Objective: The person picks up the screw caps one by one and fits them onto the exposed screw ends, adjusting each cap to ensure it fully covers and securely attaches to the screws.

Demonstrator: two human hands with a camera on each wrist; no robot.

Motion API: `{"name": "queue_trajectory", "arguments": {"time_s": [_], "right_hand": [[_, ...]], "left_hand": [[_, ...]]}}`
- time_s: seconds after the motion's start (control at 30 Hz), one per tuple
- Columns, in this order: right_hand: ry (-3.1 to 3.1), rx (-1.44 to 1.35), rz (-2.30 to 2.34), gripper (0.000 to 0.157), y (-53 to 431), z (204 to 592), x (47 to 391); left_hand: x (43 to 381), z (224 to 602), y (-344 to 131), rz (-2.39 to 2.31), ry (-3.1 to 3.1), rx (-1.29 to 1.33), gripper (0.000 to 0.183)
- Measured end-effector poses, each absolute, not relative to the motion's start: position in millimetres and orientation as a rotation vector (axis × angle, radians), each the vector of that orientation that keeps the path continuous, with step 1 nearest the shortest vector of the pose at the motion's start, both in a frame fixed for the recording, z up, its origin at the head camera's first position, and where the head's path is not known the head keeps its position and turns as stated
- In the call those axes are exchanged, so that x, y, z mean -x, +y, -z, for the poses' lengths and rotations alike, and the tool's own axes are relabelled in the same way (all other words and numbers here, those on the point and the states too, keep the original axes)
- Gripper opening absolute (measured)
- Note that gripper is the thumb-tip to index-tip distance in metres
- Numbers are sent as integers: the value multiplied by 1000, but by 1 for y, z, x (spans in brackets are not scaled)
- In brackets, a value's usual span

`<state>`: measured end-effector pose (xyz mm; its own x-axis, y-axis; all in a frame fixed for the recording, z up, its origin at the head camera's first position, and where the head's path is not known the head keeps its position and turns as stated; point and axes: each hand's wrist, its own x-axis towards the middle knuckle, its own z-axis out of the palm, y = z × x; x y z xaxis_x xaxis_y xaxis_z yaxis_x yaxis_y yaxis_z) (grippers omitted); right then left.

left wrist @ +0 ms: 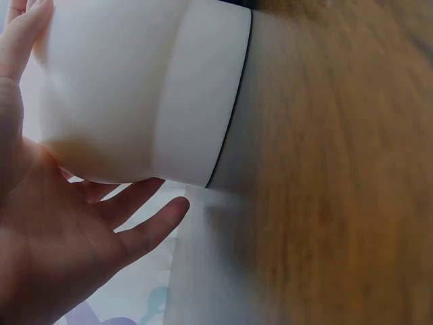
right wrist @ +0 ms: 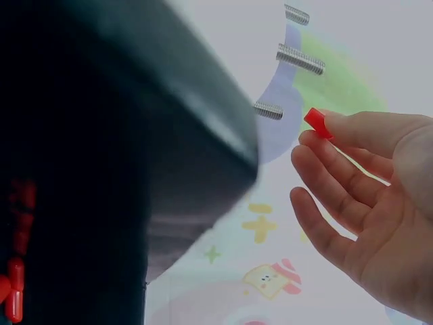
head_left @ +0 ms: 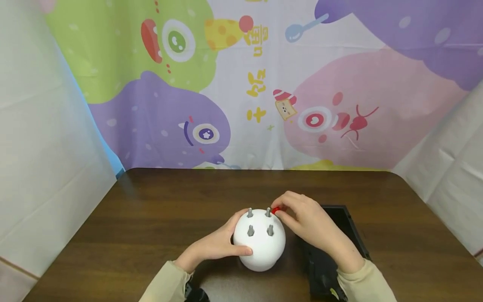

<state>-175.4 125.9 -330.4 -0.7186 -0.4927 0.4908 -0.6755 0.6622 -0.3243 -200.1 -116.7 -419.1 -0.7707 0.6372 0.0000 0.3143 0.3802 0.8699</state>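
A white rounded body (head_left: 260,253) stands on the table, with several threaded metal bolts (head_left: 250,230) sticking up from its top. My left hand (head_left: 216,244) holds it from the left, thumb across the near side. In the left wrist view some fingers lie against the white wall (left wrist: 115,95), which ends in a dark-lined base. Between thumb and index finger, my right hand (head_left: 307,218) pinches a small red cap (right wrist: 316,120). The cap is beside the far right bolt in the head view; in the right wrist view a gap separates it from the bolts (right wrist: 301,59).
A black tray (head_left: 339,214) lies right of the white body, partly under the right forearm. Small red pieces (right wrist: 15,288) show in the dark area of the right wrist view. The wooden table (head_left: 151,209) ends at a printed curtain (head_left: 260,147).
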Motion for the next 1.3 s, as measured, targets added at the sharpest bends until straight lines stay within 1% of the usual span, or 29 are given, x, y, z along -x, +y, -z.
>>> {"name": "queue_trajectory", "arguments": {"time_s": [0.4,0.77,1.07,1.3], "right_hand": [[-2469,-975,-672,15,124,328,177],[-2453,-1039,-548,15,115,321,183],[-2448,-1108,-492,9,111,319,186],[-2400,-1134,-426,10,112,313,190]], "left_hand": [[201,421,-118,-1364,2317,-846,94],[200,420,-117,-1380,2287,-841,95],[199,420,-117,-1378,2302,-843,95],[199,421,-117,-1375,2300,-838,95]]}}
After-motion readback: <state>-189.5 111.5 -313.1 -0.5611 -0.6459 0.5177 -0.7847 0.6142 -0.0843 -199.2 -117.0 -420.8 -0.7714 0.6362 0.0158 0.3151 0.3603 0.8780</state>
